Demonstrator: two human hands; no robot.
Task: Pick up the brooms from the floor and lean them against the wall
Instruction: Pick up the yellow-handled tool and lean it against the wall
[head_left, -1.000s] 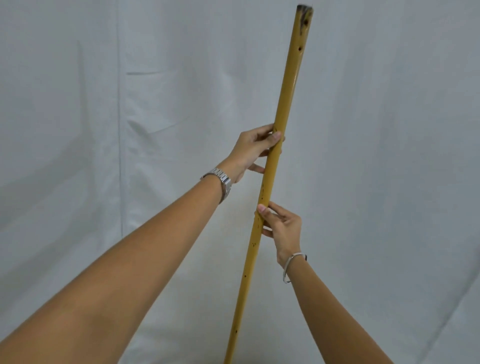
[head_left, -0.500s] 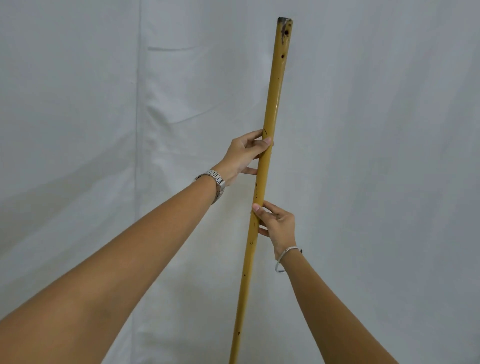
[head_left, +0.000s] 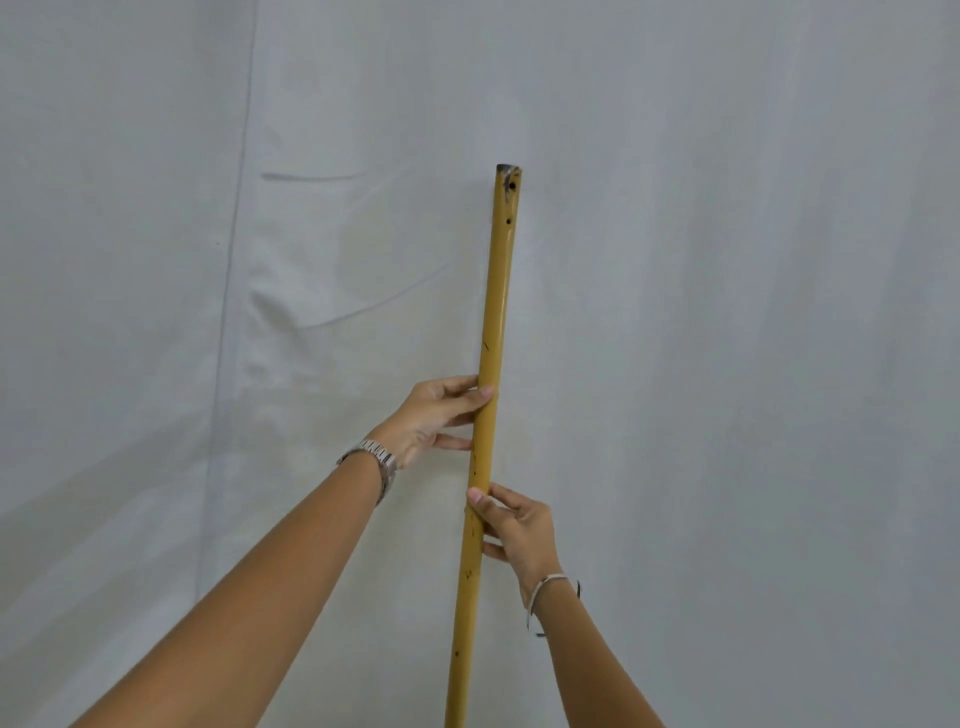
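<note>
Broom handle (head_left: 491, 395), a yellow stick with small dark spots and holes, stands almost upright in the middle of the view, in front of a white cloth wall (head_left: 727, 312). Its worn, dark top end points to 12 o'clock and leans a little toward 1 o'clock; the lower part leaves the picture at 6 o'clock, so the broom head is not visible. Whether the top touches the cloth, I cannot tell.

The left hand (head_left: 436, 415) comes from 7 o'clock and meets the handle from its 9 o'clock side, a little above the middle of the visible part. Its fingers (head_left: 480, 393) are loosely spread: the thumb lies on the front of the stick and the other fingers reach beside and behind it. A metal watch (head_left: 382, 460) is on this wrist.

The right hand (head_left: 519, 530) comes from 5 o'clock and holds the handle lower down, just below the left hand, from the 3 o'clock side. Its thumb presses on the front and the fingers curl behind, so they pinch the stick lightly. A thin silver bangle (head_left: 550, 584) hangs on this wrist.
</note>
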